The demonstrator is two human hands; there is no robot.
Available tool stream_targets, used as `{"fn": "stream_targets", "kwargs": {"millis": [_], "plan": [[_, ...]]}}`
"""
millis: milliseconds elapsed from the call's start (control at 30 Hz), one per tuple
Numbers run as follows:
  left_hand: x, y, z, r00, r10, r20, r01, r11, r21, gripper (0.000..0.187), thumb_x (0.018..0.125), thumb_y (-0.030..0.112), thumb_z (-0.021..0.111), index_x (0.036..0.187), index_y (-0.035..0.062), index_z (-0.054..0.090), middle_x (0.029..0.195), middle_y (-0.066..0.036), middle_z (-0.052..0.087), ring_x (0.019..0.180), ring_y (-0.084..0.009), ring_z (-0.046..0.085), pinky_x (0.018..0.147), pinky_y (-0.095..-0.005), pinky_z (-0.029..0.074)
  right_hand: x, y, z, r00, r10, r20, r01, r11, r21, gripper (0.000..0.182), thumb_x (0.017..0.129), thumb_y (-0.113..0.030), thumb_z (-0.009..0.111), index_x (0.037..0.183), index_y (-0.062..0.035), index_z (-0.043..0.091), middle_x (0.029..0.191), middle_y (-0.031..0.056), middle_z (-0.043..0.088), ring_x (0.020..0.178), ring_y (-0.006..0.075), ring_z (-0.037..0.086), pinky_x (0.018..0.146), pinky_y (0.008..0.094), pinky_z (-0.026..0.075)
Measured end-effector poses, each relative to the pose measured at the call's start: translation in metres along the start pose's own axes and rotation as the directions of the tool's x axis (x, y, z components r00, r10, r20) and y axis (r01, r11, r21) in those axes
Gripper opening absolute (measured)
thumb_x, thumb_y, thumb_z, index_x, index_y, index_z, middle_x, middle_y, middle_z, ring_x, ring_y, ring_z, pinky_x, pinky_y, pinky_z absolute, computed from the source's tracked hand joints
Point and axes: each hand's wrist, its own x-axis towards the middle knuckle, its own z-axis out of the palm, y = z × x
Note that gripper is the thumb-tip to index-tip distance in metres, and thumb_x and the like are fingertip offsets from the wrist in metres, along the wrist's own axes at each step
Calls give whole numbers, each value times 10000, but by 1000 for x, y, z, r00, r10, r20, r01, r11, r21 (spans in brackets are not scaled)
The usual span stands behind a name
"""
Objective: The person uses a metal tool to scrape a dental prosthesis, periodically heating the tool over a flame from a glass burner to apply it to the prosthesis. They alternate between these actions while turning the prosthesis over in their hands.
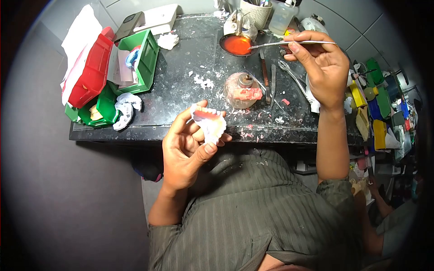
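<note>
A white dental cast (211, 125) with a pinkish-orange layer along its inner side is in my left hand (187, 147), in front of the table's front edge. My right hand (322, 67) is raised at the upper right, its fingers closed on a thin metal tool (280, 44). The tool's tip is at the right side of a dark round pan (222, 44) of glowing orange-red liquid (237, 45). Below the pan stands a round glass burner (235, 92) with a pink wax piece (247, 94) on it.
Two knives (265, 77) and a metal plier-like tool (296, 79) lie right of the burner. Green bins (147, 63) and a red bin (92, 67) stand at the left beside white casts (124, 115). A woven basket (257, 14) and a bottle (282, 18) are behind.
</note>
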Motion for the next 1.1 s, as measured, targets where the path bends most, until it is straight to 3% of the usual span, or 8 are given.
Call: {"fn": "stream_targets", "kwargs": {"millis": [300, 400, 1100], "plan": [[0, 1, 0, 1000, 0, -13, 0, 1000, 7, 813, 866, 205, 768, 1457, -96, 299, 1276, -352, 565, 918, -285, 690, 857, -379, 557, -8, -16, -6, 999, -41, -27, 42, 999, 25, 126, 909, 65, 633, 1034, 73, 630, 996, 163, 695, 940, 199, 702, 750, 288, 622], [0, 2, -1, 1000, -2, -10, 2, 1000, 13, 816, 865, 216, 770, 1455, -99, 301, 1270, -354, 568, 912, -286, 692, 848, -374, 558, -18, -24, -4, 998, 0, 62, -3, 999, 48, 118, 912, 69, 618, 1029, 76, 622, 976, 158, 682, 908, 189, 694, 748, 289, 623], [1, 1, -1, 1000, -6, 4, 6, 992, 124, 785, 911, 344, 711, 1435, -107, 340, 1176, -337, 620, 844, -289, 700, 779, -374, 565, -25, -19, -6, 999, -9, 37, 7, 999, 47, 125, 903, 78, 630, 1028, 73, 628, 982, 156, 692, 912, 186, 705, 757, 284, 617]]}}
